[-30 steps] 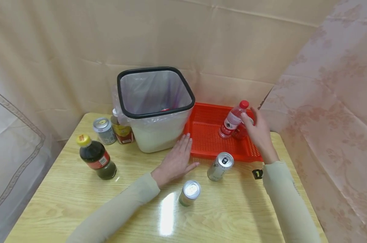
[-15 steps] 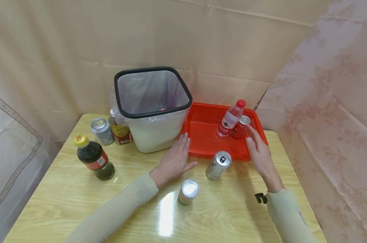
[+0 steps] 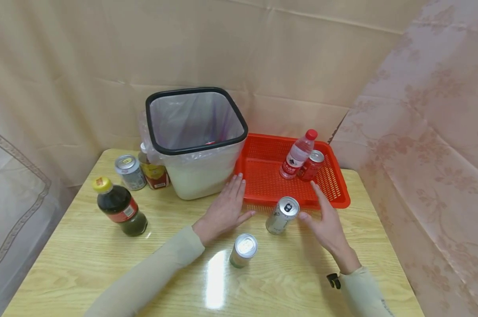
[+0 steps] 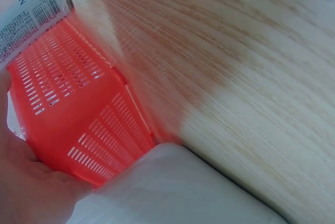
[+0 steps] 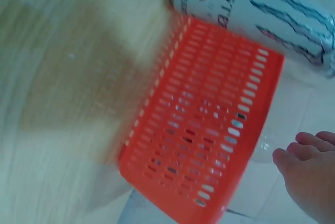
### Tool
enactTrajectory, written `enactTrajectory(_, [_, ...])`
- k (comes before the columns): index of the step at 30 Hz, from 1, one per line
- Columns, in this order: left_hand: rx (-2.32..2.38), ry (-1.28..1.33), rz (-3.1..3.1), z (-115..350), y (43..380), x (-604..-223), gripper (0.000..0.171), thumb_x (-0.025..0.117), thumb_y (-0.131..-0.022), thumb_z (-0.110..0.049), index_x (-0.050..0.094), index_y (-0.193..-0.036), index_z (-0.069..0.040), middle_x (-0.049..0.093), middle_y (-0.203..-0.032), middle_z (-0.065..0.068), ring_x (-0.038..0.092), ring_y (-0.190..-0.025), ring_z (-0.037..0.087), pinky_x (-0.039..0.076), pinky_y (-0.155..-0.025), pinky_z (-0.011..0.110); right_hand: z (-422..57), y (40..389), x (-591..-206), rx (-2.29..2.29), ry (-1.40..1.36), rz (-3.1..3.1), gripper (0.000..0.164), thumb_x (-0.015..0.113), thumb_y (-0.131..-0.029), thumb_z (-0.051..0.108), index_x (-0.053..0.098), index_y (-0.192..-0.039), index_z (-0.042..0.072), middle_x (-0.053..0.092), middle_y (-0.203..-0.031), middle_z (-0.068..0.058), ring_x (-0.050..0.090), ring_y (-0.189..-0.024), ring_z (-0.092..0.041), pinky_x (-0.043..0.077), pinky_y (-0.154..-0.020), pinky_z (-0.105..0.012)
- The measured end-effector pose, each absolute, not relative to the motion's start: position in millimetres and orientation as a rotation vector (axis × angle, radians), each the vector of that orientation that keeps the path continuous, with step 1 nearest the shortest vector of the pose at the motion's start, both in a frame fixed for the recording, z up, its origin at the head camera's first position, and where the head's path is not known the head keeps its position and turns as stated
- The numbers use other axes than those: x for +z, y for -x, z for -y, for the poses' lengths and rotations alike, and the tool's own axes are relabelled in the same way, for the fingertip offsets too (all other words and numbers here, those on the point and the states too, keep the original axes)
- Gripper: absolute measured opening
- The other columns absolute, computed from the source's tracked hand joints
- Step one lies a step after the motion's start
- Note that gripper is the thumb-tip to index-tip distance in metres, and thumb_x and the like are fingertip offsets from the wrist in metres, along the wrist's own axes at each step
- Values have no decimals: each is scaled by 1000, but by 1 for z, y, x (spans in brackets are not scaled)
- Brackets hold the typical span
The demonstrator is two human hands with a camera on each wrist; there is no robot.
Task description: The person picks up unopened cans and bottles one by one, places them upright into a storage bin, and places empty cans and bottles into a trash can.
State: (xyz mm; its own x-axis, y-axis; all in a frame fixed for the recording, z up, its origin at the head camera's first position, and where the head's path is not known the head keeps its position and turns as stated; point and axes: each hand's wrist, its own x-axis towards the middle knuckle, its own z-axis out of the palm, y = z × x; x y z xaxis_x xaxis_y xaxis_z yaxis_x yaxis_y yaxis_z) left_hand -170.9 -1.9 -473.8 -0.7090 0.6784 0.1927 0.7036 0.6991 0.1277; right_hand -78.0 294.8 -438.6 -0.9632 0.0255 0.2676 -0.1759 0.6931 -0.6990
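My left hand (image 3: 225, 209), fingers straight and thumb spread, lies at the near left corner of the red plastic basket (image 3: 259, 193), beside the white bin (image 3: 195, 176). Its fingers overlap the basket's rim in the left wrist view. A tall white Monster can (image 3: 280, 218) stands upright in front of the basket. Just right of it is my right hand (image 3: 328, 224), thumb and fingers apart with nothing between them, the thumb close to the can's top. In the basket, a red-capped water bottle (image 3: 298, 154) stands next to a red can (image 3: 312, 166).
A shorter can (image 3: 244, 251) stands nearer on the wooden table (image 3: 175, 281). To the left are a yellow-capped cola bottle (image 3: 122, 209), a silver can (image 3: 131, 172) and a yellow-and-brown bottle (image 3: 153, 169). The bin, bag-lined with a black rim, rises high beside the basket. Curtains hang behind.
My right hand has let go of the red can, now standing in the basket beside the bottle, and has come back left to the Monster can. My left hand has stayed put.
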Motion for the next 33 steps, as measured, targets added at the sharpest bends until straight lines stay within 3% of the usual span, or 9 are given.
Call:
enactTrajectory(9, [-275, 1130, 2770, 3, 171, -474, 93, 50, -103, -60, 25, -158, 11, 16, -167, 30, 17, -156, 41, 18, -126, 45, -272, 85, -447, 1014, -163, 2768, 101, 80, -86, 45, 24, -166, 18, 27, -168, -19, 30, -150, -48, 28, -115, -70])
enactTrajectory(19, [-238, 1132, 2725, 2, 172, -476, 93, 51, -103, -60, 28, -157, 12, 21, -165, 31, 21, -155, 42, 21, -125, 45, -253, 90, -456, 1011, -203, 2748, 96, 88, -82, 38, 38, -159, 8, 42, -159, -24, 50, -137, -44, 42, -108, -64])
enactTrajectory(27, [-213, 1129, 2717, 1, 171, -475, 92, 51, -103, -60, 30, -157, 11, 23, -165, 30, 23, -154, 42, 22, -125, 45, -247, 95, -463, 1033, -198, 2646, 75, 90, -81, 26, 52, -140, 1, 60, -144, -19, 54, -135, -41, 49, -103, -60])
enactTrajectory(33, [-220, 1124, 2734, 1, 171, -476, 92, 52, -102, -59, 28, -157, 11, 22, -166, 30, 22, -155, 41, 21, -125, 45, -246, 96, -467, 1037, -266, 2561, 61, 89, -81, 17, 55, -130, 3, 69, -132, -14, 59, -131, -37, 53, -99, -54])
